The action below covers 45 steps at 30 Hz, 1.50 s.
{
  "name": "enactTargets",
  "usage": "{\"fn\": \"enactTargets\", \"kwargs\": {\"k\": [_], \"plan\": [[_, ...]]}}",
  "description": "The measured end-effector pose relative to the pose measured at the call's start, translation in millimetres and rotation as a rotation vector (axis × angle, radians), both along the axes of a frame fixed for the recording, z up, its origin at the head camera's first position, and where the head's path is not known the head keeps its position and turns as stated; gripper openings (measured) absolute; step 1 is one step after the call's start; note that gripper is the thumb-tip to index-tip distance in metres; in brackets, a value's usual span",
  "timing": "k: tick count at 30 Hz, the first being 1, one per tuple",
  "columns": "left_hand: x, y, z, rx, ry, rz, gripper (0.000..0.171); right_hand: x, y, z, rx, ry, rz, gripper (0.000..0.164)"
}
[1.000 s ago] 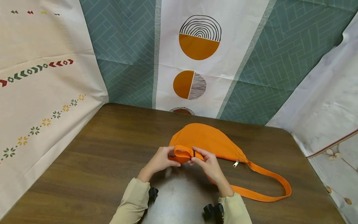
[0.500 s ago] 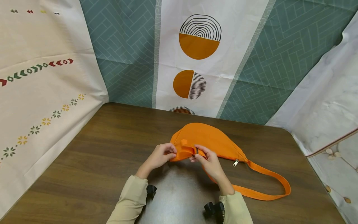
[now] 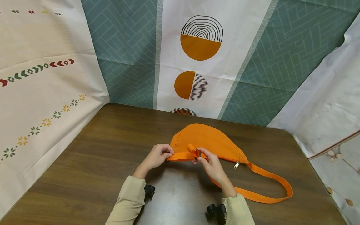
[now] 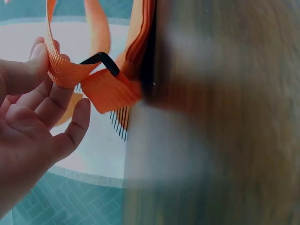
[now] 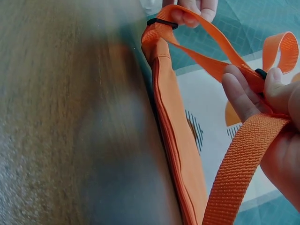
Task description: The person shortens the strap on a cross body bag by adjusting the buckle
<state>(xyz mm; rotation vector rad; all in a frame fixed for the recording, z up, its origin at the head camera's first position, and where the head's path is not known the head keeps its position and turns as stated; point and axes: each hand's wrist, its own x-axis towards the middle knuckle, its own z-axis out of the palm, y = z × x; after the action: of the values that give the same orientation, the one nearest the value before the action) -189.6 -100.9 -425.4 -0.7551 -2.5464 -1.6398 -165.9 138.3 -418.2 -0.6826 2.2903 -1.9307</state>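
Observation:
An orange waist bag [image 3: 206,139] lies on the table, its zipper pull [image 3: 237,164] at the near edge. At the bag's left end, my left hand [image 3: 157,156] pinches the orange strap [image 4: 63,70] between thumb and fingers, beside a black ring [image 4: 101,57] that the strap loops through. My right hand [image 3: 211,164] pinches the strap at a black slider [image 5: 261,73], with a small loop of webbing [image 5: 281,47] standing up past the fingers. Between both hands a stretch of strap [image 3: 181,156] runs fairly straight in front of the bag.
The rest of the strap [image 3: 277,178] curves over the brown wooden table [image 3: 84,175] to the right of the bag. Patterned cloths hang behind the table [image 3: 126,62] and along both sides. Dark wrist cameras sit at both beige sleeves.
My left hand has shifted left and slightly forward along the strap. The loop between the hands has drawn out into a straighter length, and a smaller loop now stands by the right hand.

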Motion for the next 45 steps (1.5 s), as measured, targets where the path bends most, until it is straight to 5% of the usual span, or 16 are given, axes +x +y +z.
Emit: {"fn": "enactTargets", "kwargs": {"k": [9,16,25,38,45], "plan": [[0.5,-14,-0.8,0.066,-0.031,0.03,0.008,1.0,1,1.7,0.058,-0.03,-0.068,0.035],[-0.5,-13,1.7,0.048,-0.014,0.032,0.007,1.0,0,2.5,-0.003,-0.064,-0.068,0.037],[-0.5,-2,15.4,0.003,0.007,0.0,0.009,1.7,-6,2.8,-0.165,-0.102,-0.023,0.035],[-0.9,28,18.9,-0.072,0.038,-0.067,0.009,2.6,-6,0.6,-0.183,-0.14,-0.059,0.035],[-1.7,35,21.6,-0.065,0.085,-0.051,0.001,1.8,-6,1.9,-0.175,-0.152,-0.051,0.036]]}}
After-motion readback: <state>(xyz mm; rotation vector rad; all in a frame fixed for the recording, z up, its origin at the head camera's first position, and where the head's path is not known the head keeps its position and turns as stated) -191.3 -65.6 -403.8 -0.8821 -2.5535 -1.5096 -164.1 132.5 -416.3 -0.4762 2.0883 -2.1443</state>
